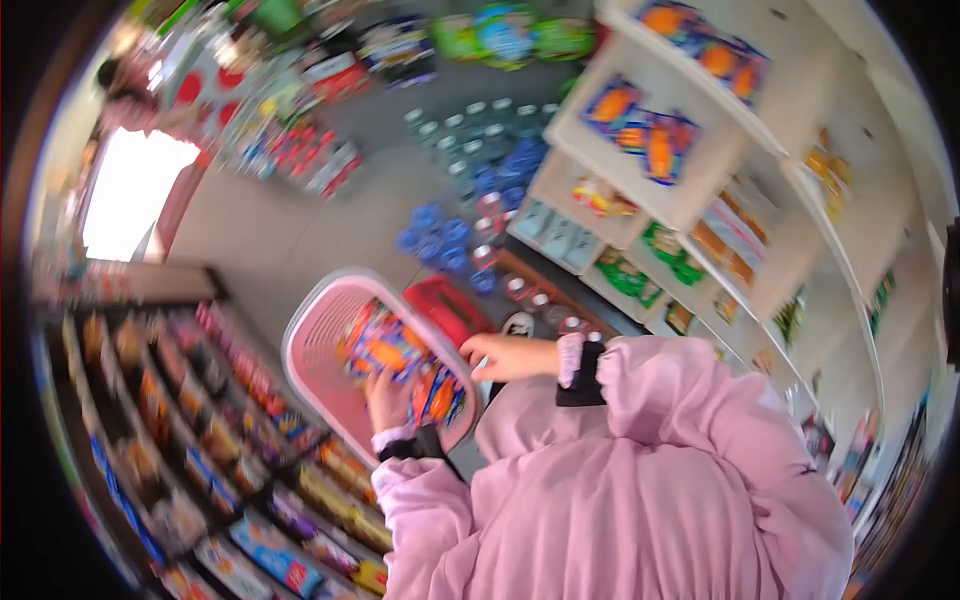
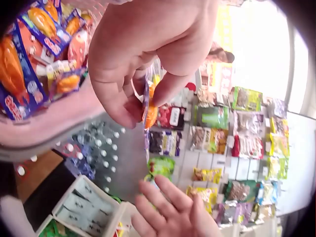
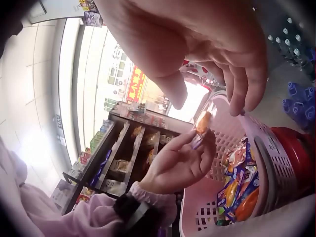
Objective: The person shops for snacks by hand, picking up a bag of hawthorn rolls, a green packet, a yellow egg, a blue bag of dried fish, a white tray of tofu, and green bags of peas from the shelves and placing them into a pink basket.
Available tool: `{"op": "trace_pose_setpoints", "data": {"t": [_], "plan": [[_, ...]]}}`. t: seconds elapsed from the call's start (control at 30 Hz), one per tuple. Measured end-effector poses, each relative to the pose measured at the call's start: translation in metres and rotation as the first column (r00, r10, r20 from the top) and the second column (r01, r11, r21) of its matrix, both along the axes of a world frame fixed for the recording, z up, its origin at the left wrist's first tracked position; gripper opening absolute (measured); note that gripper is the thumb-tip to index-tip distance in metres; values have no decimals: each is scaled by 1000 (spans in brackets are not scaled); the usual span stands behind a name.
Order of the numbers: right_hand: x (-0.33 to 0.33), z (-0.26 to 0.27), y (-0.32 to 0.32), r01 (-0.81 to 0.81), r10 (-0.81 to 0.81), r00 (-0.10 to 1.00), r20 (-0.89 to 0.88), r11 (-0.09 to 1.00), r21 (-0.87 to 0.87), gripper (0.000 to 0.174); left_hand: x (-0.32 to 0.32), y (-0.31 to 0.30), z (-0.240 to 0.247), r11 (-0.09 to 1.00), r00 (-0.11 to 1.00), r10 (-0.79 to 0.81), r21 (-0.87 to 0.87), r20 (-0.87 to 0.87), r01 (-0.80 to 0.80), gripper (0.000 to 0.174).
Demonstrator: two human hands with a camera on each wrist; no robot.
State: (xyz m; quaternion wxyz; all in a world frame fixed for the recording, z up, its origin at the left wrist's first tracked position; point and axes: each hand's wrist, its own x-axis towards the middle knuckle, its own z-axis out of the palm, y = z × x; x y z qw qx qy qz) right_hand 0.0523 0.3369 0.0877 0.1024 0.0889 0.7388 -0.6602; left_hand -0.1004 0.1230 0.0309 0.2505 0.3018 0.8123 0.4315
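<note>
Between thumb and fingers, my left hand (image 2: 153, 54) pinches a small snack packet (image 2: 151, 106) with orange and purple on it, seen edge-on in the left wrist view. In the head view that hand is over the pink plastic basket (image 1: 310, 330), which holds several blue-and-orange snack packets (image 1: 385, 345). My right hand (image 1: 512, 357) is by the basket's near rim, its fingers loosely bent and nothing in them. The right wrist view shows the pinched packet (image 3: 203, 122) above the basket (image 3: 201, 190), with the right hand (image 3: 197, 44) close by.
A red object (image 1: 445, 308) stands against the basket's far side. Shelves of snacks (image 1: 200, 420) run along the left, and white shelves (image 1: 690, 200) rise at the right. Water bottles (image 1: 480, 135) and blue-wrapped bottles (image 1: 435, 240) stand on the floor ahead.
</note>
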Motion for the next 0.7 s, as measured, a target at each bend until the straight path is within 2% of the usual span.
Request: {"op": "trace_pose_setpoints", "data": {"t": [0.03, 0.07, 0.1, 0.13, 0.17, 0.2, 0.23, 0.27, 0.33, 0.4, 0.43, 0.47, 0.53, 0.57, 0.63, 0.67, 0.7], "plan": [[10, 4, 6, -18, 18, 999, 36, 1000, 16, 42, -12, -6, -17, 996, 994, 5, -92, 110, 6, 31], [20, 8, 12, -32, 30, 997, 72, 999, 26, 38, -20, -9, -37, 995, 993, 38, -96, 108, -27, 26], [32, 10, 18, 0, -3, 998, 67, 999, 54, 35, -37, -13, -66, 941, 714, 175, 98, 678, -323, 24], [44, 12, 24, 25, -29, 998, 59, 997, 78, 33, -53, -18, -94, 682, 169, 160, 15, 973, -731, 22], [57, 22, 31, 62, -70, 992, 105, 995, 80, 31, -64, -23, -111, 670, 65, 159, -60, 985, -740, 23], [71, 24, 36, 129, -137, 986, 98, 988, 86, 31, -70, -17, -117, 555, -11, 340, -210, 940, -805, 24], [84, 23, 41, 186, -194, 977, 87, 978, 89, 31, -74, -15, -125, 588, 43, 384, -208, 922, -782, 24], [98, 21, 45, 236, -242, 967, 73, 968, 89, 30, -82, -19, -142, 600, 29, 352, -202, 936, -774, 24], [125, 22, 53, 385, -384, 920, 73, 923, 11, 26, -73, 1, -120, 521, 2, 522, -317, 853, -792, 27], [150, 35, 67, 488, -480, 872, -96, 866, 111, 26, -60, 19, -90, 635, 205, 579, -279, 789, -720, 29], [163, 46, 74, 548, -538, 835, -115, 833, 75, 27, -55, 29, -74, 684, 307, 591, -262, 746, -680, 30], [176, 62, 81, 601, -592, 795, -133, 798, 36, 28, -52, 42, -57, 759, 424, 519, -172, 742, -628, 29], [202, 92, 99, 696, -705, 708, -36, 705, -135, 28, -39, 77, -20, 872, 627, 349, 3, 696, -489, 29], [213, 98, 107, 752, -770, 633, -82, 637, -171, 28, -23, 98, 8, 933, 772, 219, 103, 597, -345, 29], [235, 103, 122, 851, -877, 453, -161, 479, -214, 26, -5, 147, 42, 951, 777, 145, 131, 613, -281, 29], [245, 100, 129, 895, -917, 348, -195, 387, -223, 25, 8, 171, 60, 972, 819, 12, 185, 573, -144, 28], [256, 96, 137, 943, -907, 321, -273, 333, 0, 24, 25, 195, 79, 973, 842, -122, 231, 526, -3, 27]]}}
